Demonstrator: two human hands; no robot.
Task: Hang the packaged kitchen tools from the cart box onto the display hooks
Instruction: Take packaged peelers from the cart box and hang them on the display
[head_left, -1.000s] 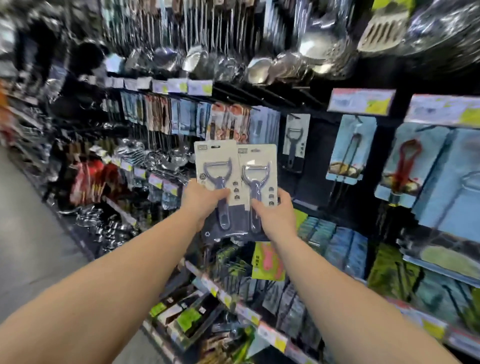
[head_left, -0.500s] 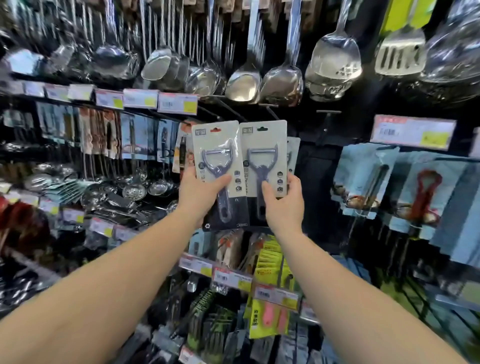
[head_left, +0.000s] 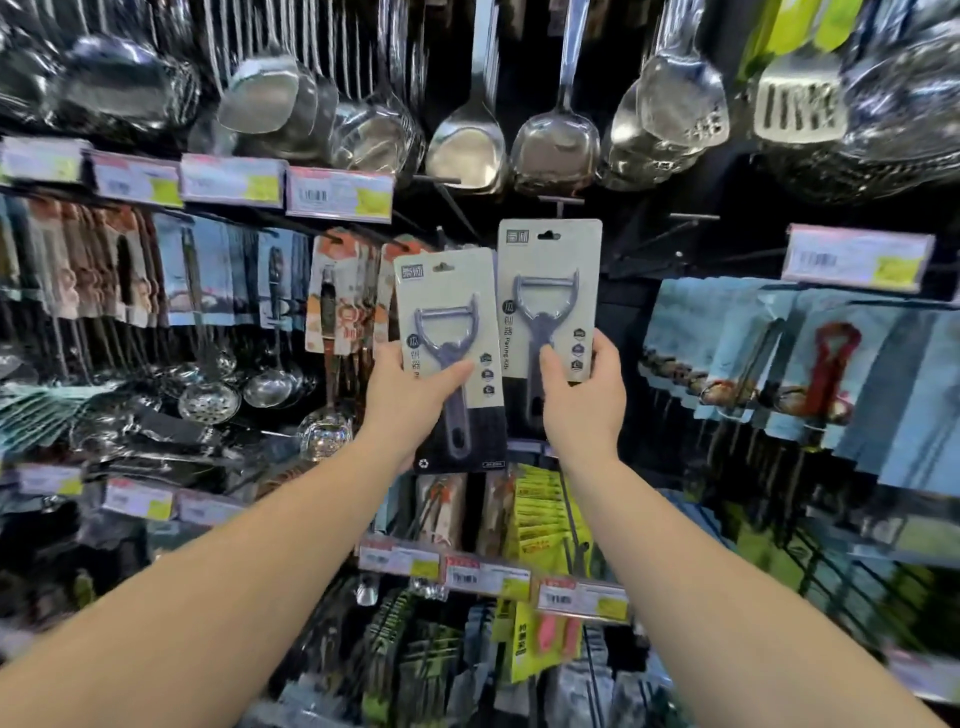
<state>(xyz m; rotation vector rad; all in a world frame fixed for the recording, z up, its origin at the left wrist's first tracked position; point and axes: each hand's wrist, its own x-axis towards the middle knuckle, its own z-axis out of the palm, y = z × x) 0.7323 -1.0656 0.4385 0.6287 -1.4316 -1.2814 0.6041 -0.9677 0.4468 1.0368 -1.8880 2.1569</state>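
Left hand (head_left: 410, 395) and right hand (head_left: 584, 400) each hold a carded peeler before hanging ladles (head_left: 467, 140).

Left-hand card (head_left: 448, 312): beige over black, grey peeler.
Right-hand card (head_left: 549, 270): same colours.
Spatulas above (head_left: 556, 140): shiny silver.
Packs below (head_left: 535, 514): yellow.

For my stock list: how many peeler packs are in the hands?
2. One peeler pack is in the left hand, lower; the other pack is in the right hand, raised higher. More could be hidden behind them.
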